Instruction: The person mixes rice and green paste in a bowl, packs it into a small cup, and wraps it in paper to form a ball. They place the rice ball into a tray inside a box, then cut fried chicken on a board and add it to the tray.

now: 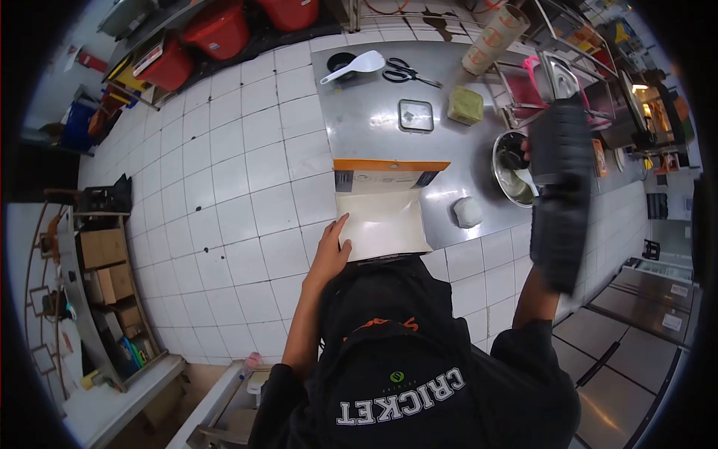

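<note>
An open cardboard box (381, 221) with an orange-edged flap and a pale inside lies at the near left edge of the steel table. My left hand (333, 243) rests at the box's left side, thumb and fingers apart. On the right, a dark ridged tray or container (561, 194), blurred, is held up by my right hand (526, 150), of which only fingertips show beside it. Behind the dark object stands a metal bowl (502, 179) with a white-ended utensil in it. A round whitish lump (468, 212) sits between box and bowl.
On the steel table (359, 112) are a white scoop (363, 63) over a dark bowl, black-handled scissors (404, 72), a clear rectangular container (416, 116), a greenish block (465, 105) and a printed roll (496, 41). A metal rack stands at the back right.
</note>
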{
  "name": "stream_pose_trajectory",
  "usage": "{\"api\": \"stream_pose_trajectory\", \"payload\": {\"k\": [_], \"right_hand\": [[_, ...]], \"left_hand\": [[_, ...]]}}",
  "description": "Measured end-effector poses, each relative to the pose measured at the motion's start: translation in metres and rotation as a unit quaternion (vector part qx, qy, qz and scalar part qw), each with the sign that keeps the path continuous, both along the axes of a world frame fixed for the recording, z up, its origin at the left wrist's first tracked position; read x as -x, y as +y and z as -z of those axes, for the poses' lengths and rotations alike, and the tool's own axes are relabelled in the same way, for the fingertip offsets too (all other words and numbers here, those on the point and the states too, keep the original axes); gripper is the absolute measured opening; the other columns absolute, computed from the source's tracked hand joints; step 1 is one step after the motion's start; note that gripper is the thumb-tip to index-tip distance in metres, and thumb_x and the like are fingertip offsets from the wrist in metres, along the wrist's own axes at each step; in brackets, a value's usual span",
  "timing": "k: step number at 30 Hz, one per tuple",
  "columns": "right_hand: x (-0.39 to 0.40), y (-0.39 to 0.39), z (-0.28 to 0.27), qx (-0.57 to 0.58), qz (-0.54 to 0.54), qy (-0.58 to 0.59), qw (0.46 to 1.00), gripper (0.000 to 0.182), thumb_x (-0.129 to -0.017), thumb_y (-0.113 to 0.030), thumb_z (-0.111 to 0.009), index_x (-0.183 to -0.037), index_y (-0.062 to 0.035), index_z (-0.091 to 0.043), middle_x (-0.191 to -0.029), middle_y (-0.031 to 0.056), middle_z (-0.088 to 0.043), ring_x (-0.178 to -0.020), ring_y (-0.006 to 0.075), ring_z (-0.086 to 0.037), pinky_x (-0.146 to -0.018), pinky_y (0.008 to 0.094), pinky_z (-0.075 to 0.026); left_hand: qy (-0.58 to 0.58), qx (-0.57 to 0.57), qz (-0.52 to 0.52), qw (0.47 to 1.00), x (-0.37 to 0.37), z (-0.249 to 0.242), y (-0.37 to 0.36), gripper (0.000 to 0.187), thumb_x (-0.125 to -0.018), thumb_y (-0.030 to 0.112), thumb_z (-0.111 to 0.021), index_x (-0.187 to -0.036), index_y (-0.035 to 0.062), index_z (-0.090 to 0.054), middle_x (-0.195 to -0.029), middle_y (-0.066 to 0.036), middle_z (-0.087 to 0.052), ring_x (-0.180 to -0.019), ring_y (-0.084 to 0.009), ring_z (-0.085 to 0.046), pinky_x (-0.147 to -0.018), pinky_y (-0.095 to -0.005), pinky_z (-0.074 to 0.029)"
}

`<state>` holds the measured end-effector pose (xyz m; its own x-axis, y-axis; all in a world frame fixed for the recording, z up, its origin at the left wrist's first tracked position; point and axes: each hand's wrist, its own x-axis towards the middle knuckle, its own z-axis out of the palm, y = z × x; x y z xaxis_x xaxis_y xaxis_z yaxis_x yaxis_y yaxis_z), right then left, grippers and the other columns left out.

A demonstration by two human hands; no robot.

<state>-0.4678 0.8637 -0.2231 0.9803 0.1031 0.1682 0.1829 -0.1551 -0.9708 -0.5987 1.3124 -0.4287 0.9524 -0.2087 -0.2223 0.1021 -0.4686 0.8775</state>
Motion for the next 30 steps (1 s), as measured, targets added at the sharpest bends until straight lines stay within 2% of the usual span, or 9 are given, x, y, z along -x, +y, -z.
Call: {"api": "stream_pose_trajectory", "payload": {"k": [5, 6, 9, 10, 11, 13, 19, 24, 30], "right_hand": [[0.011, 0.121, -0.007, 0.072, 0.150, -0.296, 0.940, 0.061, -0.081, 0.013, -0.052, -0.137, 0.0001, -0.034, -0.133, 0.0142, -0.040, -0.128, 0.0255, -0.044, -0.104, 0.0376, -0.043], [0.006, 0.126, -0.003, 0.279, 0.180, -0.386, 0.861, 0.063, -0.074, 0.012, -0.055, -0.134, 0.0008, -0.040, -0.133, 0.0167, -0.040, -0.123, 0.0311, -0.046, -0.104, 0.0425, -0.040], [-0.003, 0.174, 0.005, 0.282, 0.117, -0.430, 0.850, 0.053, -0.071, 0.011, -0.061, -0.121, -0.0075, -0.056, -0.133, 0.0190, -0.040, -0.109, 0.0304, -0.055, -0.094, 0.0382, -0.046], [-0.005, 0.187, 0.009, 0.284, 0.069, -0.447, 0.845, 0.052, -0.072, 0.010, -0.063, -0.119, -0.0112, -0.058, -0.134, 0.0199, -0.040, -0.103, 0.0295, -0.060, -0.087, 0.0352, -0.052], [-0.003, 0.192, 0.018, 0.278, -0.003, -0.444, 0.852, 0.049, -0.074, 0.008, -0.065, -0.119, -0.0115, -0.059, -0.137, 0.0184, -0.040, -0.101, 0.0308, -0.061, -0.088, 0.0368, -0.052], [0.002, 0.200, 0.032, 0.249, -0.154, -0.412, 0.863, 0.043, -0.077, 0.005, -0.068, -0.117, -0.0112, -0.061, -0.139, 0.0155, -0.042, -0.099, 0.0322, -0.063, -0.091, 0.0385, -0.052], [-0.025, 0.194, 0.097, 0.156, -0.073, -0.275, 0.946, 0.043, -0.077, 0.009, -0.053, -0.118, -0.0028, -0.058, -0.110, 0.0169, -0.061, -0.101, 0.0302, -0.063, -0.088, 0.0360, -0.050], [-0.019, 0.189, 0.155, 0.054, 0.056, -0.148, 0.986, 0.023, -0.086, 0.000, -0.046, -0.106, -0.0022, -0.056, -0.092, 0.0176, -0.062, -0.086, 0.0329, -0.063, -0.079, 0.0360, -0.050], [-0.008, 0.194, 0.176, 0.149, -0.070, -0.174, 0.971, 0.028, -0.083, 0.002, -0.049, -0.109, -0.0016, -0.056, -0.096, 0.0191, -0.061, -0.088, 0.0384, -0.061, -0.081, 0.0407, -0.049]], "left_hand": [[0.095, 0.060, 0.095, 0.989, -0.042, -0.031, -0.001, 0.058, -0.091, 0.012, -0.059, -0.147, 0.0167, -0.045, -0.136, -0.023, -0.054, -0.119, -0.0343, -0.056, -0.097, -0.0387, -0.047], [0.079, 0.044, 0.125, 0.988, -0.049, -0.035, 0.001, 0.056, -0.092, 0.014, -0.061, -0.146, 0.0204, -0.047, -0.138, -0.021, -0.054, -0.110, -0.0297, -0.060, -0.089, -0.0356, -0.051], [0.194, -0.004, 0.146, 0.970, -0.072, -0.079, 0.003, 0.048, -0.092, 0.014, -0.062, -0.138, 0.0035, -0.052, -0.129, -0.021, -0.061, -0.109, -0.0254, -0.061, -0.092, -0.0350, -0.050], [0.085, -0.002, 0.150, 0.985, -0.069, -0.082, 0.009, 0.044, -0.092, 0.017, -0.064, -0.130, -0.0027, -0.056, -0.124, -0.018, -0.065, -0.111, -0.0221, -0.060, -0.094, -0.0346, -0.049], [0.004, 0.024, 0.148, 0.989, -0.070, -0.082, 0.014, 0.044, -0.090, 0.020, -0.068, -0.128, -0.0015, -0.059, -0.125, -0.017, -0.065, -0.111, -0.0203, -0.059, -0.096, -0.0349, -0.048], [0.175, 0.000, 0.107, 0.979, -0.073, -0.108, 0.019, 0.046, -0.090, 0.022, -0.069, -0.128, -0.0008, -0.058, -0.127, -0.017, -0.063, -0.114, -0.0230, -0.059, -0.099, -0.0362, -0.046], [0.161, 0.084, 0.098, 0.978, -0.054, -0.028, 0.027, 0.062, -0.093, 0.018, -0.065, -0.148, 0.0052, -0.041, -0.141, -0.017, -0.053, -0.125, -0.0261, -0.052, -0.104, -0.0387, -0.043], [0.143, 0.187, 0.033, 0.971, -0.031, -0.037, 0.006, 0.054, -0.093, 0.005, -0.059, -0.145, 0.0023, -0.042, -0.139, -0.012, -0.053, -0.121, -0.0244, -0.055, -0.102, -0.0348, -0.044], [0.179, 0.149, 0.066, 0.970, -0.028, -0.005, 0.010, 0.067, -0.094, 0.004, -0.059, -0.155, 0.0136, -0.033, -0.143, -0.012, -0.053, -0.120, -0.0215, -0.055, -0.104, -0.0375, -0.043]]}}
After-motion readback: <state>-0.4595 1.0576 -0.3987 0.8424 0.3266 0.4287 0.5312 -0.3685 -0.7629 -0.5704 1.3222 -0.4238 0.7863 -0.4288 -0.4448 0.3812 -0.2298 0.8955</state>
